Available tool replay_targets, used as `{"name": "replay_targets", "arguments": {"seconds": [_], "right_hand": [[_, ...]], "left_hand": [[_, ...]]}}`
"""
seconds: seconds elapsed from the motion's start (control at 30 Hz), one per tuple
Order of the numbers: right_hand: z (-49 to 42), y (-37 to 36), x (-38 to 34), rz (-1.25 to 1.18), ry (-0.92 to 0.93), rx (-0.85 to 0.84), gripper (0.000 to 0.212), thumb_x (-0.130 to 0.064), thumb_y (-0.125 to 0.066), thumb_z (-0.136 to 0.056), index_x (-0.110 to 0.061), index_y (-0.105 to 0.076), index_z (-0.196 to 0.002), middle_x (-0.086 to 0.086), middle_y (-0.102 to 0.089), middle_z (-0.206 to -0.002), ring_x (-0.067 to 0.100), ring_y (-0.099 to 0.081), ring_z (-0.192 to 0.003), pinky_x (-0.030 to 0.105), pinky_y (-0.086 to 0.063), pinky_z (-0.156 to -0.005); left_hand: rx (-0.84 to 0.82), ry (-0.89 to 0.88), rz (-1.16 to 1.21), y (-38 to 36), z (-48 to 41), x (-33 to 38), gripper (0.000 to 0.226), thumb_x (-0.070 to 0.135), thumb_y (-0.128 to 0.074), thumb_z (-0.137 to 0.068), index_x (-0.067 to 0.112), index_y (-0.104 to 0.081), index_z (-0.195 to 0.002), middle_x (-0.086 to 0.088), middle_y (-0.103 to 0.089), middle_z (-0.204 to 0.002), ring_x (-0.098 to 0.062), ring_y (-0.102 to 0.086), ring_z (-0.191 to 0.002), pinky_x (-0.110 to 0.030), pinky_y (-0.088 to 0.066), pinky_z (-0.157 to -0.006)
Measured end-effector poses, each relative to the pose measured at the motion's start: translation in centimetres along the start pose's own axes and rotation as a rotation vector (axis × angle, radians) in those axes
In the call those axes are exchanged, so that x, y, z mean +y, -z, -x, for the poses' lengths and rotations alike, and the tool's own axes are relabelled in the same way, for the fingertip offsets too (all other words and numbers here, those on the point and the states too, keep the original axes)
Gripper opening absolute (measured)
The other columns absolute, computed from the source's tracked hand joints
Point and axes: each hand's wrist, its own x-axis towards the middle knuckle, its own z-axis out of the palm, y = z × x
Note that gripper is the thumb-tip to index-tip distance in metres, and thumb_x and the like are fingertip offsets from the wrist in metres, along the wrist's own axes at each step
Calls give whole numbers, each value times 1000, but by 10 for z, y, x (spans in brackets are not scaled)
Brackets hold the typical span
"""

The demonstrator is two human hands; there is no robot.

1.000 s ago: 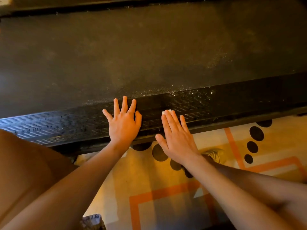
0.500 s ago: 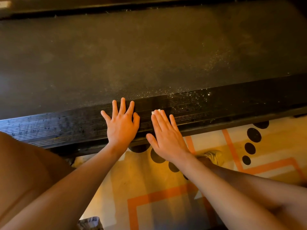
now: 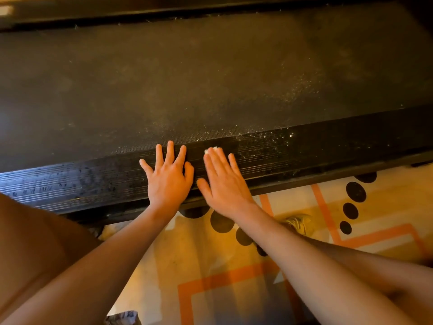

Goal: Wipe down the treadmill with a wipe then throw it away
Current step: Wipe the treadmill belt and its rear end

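Sliding left along the ribbed side rail [image 3: 304, 156] of the treadmill [image 3: 140, 78], the right hand [image 3: 225, 186] now sits just beside the left hand [image 3: 168, 179]. Its straight fingers [image 3: 218, 165] press the wipe [image 3: 212, 150] flat; only a white edge shows past their tips. Left fingers [image 3: 170, 153] lie spread wide, holding nothing. Pale specks dust the belt [image 3: 300, 85]. A rug [image 3: 386, 207] with orange lines and black dots lies below.

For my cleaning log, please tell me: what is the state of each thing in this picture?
left hand: flat on the side rail, fingers spread, holds nothing.
right hand: flat, straight fingers press the wipe on the rail.
wipe: under the right fingers, only a white edge shows.
side rail: wet streaks at left, white specks at right.
belt: dusty, with pale specks.
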Motion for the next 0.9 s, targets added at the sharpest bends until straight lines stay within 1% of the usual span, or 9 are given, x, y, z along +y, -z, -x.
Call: {"name": "replay_targets", "arguments": {"seconds": [0.07,0.13,0.23,0.3,0.43,0.5,0.7,0.83,0.9], "right_hand": [[13,-1,6,22,109,-39,70,-51,-21,-108,-13,-8,-164,5,0,-173,20,8,-158,46,1,-129],[10,2,32,63,102,-22,69,-52,-17,-108,-14,-8,-164,4,-1,-173,18,7,-158,47,0,-129],[-7,11,64,101,-91,33,71,-54,-9,-107,-12,-7,-164,6,-3,-173,20,4,-159,47,1,-129],[-9,9,52,84,-195,61,73,-55,-7,-105,-12,-7,-164,8,-3,-172,22,4,-159,48,-1,-129],[20,-14,-4,2,16,26,70,-51,-17,-107,-11,-10,-164,8,-4,-172,22,6,-159,47,-2,-129],[23,-12,1,11,91,4,68,-50,-18,-107,-13,-12,-164,5,-6,-172,19,5,-159,47,-3,-129],[-20,21,56,77,-200,58,68,-51,-11,-108,-11,-12,-164,7,-9,-172,22,-1,-159,47,3,-128],[-2,6,18,26,-15,36,67,-49,-16,-109,-10,-13,-164,7,-8,-172,22,1,-159,46,0,-129],[1,4,26,36,39,13,65,-48,-17,-110,-12,-10,-164,5,-5,-173,19,4,-159,46,0,-129]], "left_hand": [[2,-4,3,-1,0,-1,55,45,-29,-109,28,-28,-161,-7,-15,-170,-34,-4,-158,-73,-1,-118],[-2,-1,2,-2,-1,-1,55,46,-28,-109,28,-28,-161,-7,-15,-170,-34,-5,-158,-72,-1,-118],[-2,2,3,-2,-1,-1,55,46,-28,-109,28,-28,-161,-7,-16,-170,-34,-5,-158,-72,0,-118],[3,-2,6,-1,-1,-1,55,46,-28,-109,28,-29,-161,-7,-16,-170,-34,-5,-158,-72,-1,-118],[-1,-4,-5,-2,0,-1,55,46,-28,-109,29,-27,-161,-6,-15,-171,-32,-4,-158,-71,0,-118],[-2,-2,-5,-2,0,-1,55,46,-28,-109,29,-27,-161,-6,-15,-171,-32,-4,-158,-71,0,-118],[2,-4,7,0,-1,0,55,46,-28,-109,28,-27,-161,-6,-16,-170,-32,-4,-158,-71,0,-119],[0,3,2,-1,0,-1,55,46,-27,-109,28,-27,-161,-6,-15,-171,-31,-4,-158,-71,-1,-119],[-4,5,2,-2,0,-1,55,46,-27,-109,28,-27,-161,-6,-15,-171,-31,-5,-158,-71,-1,-119]]}}
